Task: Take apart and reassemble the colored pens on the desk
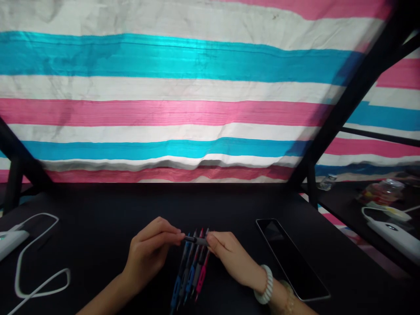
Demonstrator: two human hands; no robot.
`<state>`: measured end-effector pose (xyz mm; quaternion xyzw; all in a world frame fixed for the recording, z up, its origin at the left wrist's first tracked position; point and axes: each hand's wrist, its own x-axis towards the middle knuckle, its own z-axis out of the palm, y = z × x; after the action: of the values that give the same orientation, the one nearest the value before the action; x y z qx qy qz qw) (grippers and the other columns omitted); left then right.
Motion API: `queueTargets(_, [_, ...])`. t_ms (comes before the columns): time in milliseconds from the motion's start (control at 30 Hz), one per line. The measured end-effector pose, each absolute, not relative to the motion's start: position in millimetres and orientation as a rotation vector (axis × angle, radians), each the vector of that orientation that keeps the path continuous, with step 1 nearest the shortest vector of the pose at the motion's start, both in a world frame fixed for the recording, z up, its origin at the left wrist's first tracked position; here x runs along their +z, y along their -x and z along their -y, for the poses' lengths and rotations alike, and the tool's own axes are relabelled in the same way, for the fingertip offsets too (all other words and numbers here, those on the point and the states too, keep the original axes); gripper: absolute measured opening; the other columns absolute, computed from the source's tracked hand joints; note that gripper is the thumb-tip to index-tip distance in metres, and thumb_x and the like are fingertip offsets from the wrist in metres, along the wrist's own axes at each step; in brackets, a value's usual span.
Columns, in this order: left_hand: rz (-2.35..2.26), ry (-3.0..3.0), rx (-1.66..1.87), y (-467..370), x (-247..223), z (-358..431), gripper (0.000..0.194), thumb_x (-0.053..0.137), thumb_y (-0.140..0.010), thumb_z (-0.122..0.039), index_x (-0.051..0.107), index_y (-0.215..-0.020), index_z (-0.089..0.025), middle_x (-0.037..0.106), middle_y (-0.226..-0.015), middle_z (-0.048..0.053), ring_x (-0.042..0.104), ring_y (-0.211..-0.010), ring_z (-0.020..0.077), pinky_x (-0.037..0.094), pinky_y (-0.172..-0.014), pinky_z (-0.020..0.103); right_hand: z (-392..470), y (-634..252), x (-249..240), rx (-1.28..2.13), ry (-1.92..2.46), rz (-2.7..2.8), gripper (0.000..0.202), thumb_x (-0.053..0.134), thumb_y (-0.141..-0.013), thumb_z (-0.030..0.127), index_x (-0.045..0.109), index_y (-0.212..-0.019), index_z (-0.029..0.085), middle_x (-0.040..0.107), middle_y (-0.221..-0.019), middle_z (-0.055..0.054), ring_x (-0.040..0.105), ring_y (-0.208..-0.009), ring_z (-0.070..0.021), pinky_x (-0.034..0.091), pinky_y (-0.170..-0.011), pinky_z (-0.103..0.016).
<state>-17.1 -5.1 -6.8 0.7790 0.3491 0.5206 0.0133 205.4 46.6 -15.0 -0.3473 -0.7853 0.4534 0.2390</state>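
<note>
Between my two hands a dark pen (194, 239) with a grey grip is held level above the table. My left hand (151, 245) pinches its left end with thumb and fingertips. At the grey end, my right hand (231, 256) is closed round it, thumb on top, with a white coiled band on that wrist. Directly below lie several pens side by side, among them a blue pen (176, 288) at the left and a pink pen (201, 280) at the right. The held pen crosses over their upper ends and partly hides them.
A phone (292, 258) lies dark-screened on the black table (131, 199), right of my right hand. At the left, a white cable (19, 267) loops from a white device (11, 243). Black frame bars (328, 131) slope up beside a striped sheet (164, 113). A side surface at right holds a jar (390, 188).
</note>
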Motion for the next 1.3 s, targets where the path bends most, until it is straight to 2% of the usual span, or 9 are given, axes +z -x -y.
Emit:
queueTargets(167, [-1.013, -2.457, 1.675, 15.7, -5.5, 7.4, 0.034, 0.058, -0.078, 0.009, 0.071, -0.094, -0.019, 0.068, -0.085, 0.005, 0.061, -0.074, 0.0161, 0.051, -0.063, 0.029, -50.6, -209.3, -12.9, 1.884, 0.865, 1.873, 0.054, 0.042, -0.091, 0.063, 0.033, -0.058, 0.021, 0.028, -0.051, 0.008, 0.018, -0.045, -0.0063, 0.012, -0.041, -0.023])
queueTargets(467, [-0.936, -2.514, 1.704, 17.0, -6.6, 11.5, 0.038, 0.057, -0.077, 0.009, 0.071, -0.098, -0.019, 0.069, -0.086, 0.005, 0.062, -0.073, 0.0169, 0.051, -0.061, 0.029, -52.6, -211.6, -13.0, 2.486, 0.583, 1.472, 0.051, 0.058, -0.086, 0.057, 0.038, -0.057, 0.02, 0.021, -0.043, 0.012, 0.013, -0.04, -0.0042, 0.005, -0.035, -0.021])
queueTargets(567, [-1.027, -2.4, 1.65, 16.0, -4.5, 11.6, 0.039, 0.061, -0.078, 0.004, 0.07, -0.105, -0.023, 0.068, -0.088, 0.005, 0.063, -0.077, 0.0185, 0.053, -0.066, 0.03, -52.8, -210.4, -14.7, 2.474, 0.568, 1.425, 0.049, 0.057, -0.087, 0.056, 0.042, -0.059, 0.018, 0.024, -0.044, 0.011, 0.015, -0.039, -0.0036, 0.008, -0.036, -0.02])
queueTargets(700, [-1.141, -1.785, 1.805, 8.3, -2.8, 11.3, 0.054, 0.067, -0.081, -0.01, 0.054, -0.129, -0.03, 0.056, -0.126, 0.009, 0.066, -0.09, 0.0198, 0.056, -0.081, 0.035, -49.5, -206.5, -13.9, 2.232, 0.662, 1.524, 0.047, 0.058, -0.087, 0.056, 0.052, -0.067, 0.014, 0.034, -0.045, 0.01, 0.021, -0.039, -0.0031, 0.014, -0.039, -0.02])
queueTargets(733, [-1.123, -1.62, 1.799, 6.4, -2.9, 11.2, 0.056, 0.067, -0.082, -0.013, 0.049, -0.132, -0.031, 0.056, -0.126, 0.008, 0.067, -0.09, 0.0191, 0.056, -0.081, 0.035, -48.3, -205.6, -13.8, 2.161, 0.683, 1.586, 0.046, 0.058, -0.087, 0.056, 0.054, -0.069, 0.013, 0.036, -0.044, 0.009, 0.024, -0.039, -0.0032, 0.016, -0.04, -0.02])
queueTargets(867, [-1.056, -1.145, 1.632, 1.9, -5.6, 9.3, 0.043, 0.068, -0.085, -0.023, 0.053, -0.125, -0.024, 0.07, -0.099, 0.006, 0.069, -0.087, 0.0184, 0.054, -0.083, 0.031, -44.0, -202.5, -14.4, 2.014, 0.716, 1.797, 0.042, 0.061, -0.086, 0.052, 0.06, -0.076, 0.012, 0.043, -0.041, 0.009, 0.033, -0.038, -0.0039, 0.022, -0.042, -0.019])
queueTargets(1100, [-0.662, -0.935, 1.582, -2.8, -10.3, 7.8, 0.04, 0.064, -0.087, -0.024, 0.052, -0.125, -0.027, 0.061, -0.121, 0.009, 0.065, -0.101, 0.0233, 0.049, -0.096, 0.042, -41.1, -200.0, -16.7, 2.038, 0.731, 1.858, 0.037, 0.065, -0.084, 0.048, 0.062, -0.075, 0.012, 0.046, -0.04, 0.009, 0.034, -0.034, -0.003, 0.023, -0.039, -0.017])
queueTargets(1167, [-0.606, -0.967, 1.559, -4.9, -10.1, 9.4, 0.046, 0.062, -0.088, -0.023, 0.048, -0.132, -0.03, 0.059, -0.118, 0.007, 0.064, -0.101, 0.0231, 0.05, -0.093, 0.042, -40.4, -199.4, -17.9, 2.043, 0.705, 1.827, 0.037, 0.063, -0.086, 0.048, 0.064, -0.079, 0.011, 0.045, -0.04, 0.009, 0.034, -0.034, -0.003, 0.023, -0.04, -0.017])
queueTargets(1300, [-0.623, -0.991, 1.557, -7.7, -7.3, 11.6, 0.057, 0.057, -0.092, -0.022, 0.034, -0.143, -0.034, 0.061, -0.095, 0.002, 0.064, -0.082, 0.0163, 0.052, -0.079, 0.033, -38.6, -198.3, -18.5, 2.038, 0.687, 1.845, 0.037, 0.064, -0.085, 0.047, 0.068, -0.081, 0.01, 0.045, -0.04, 0.009, 0.033, -0.034, -0.0028, 0.023, -0.04, -0.018])
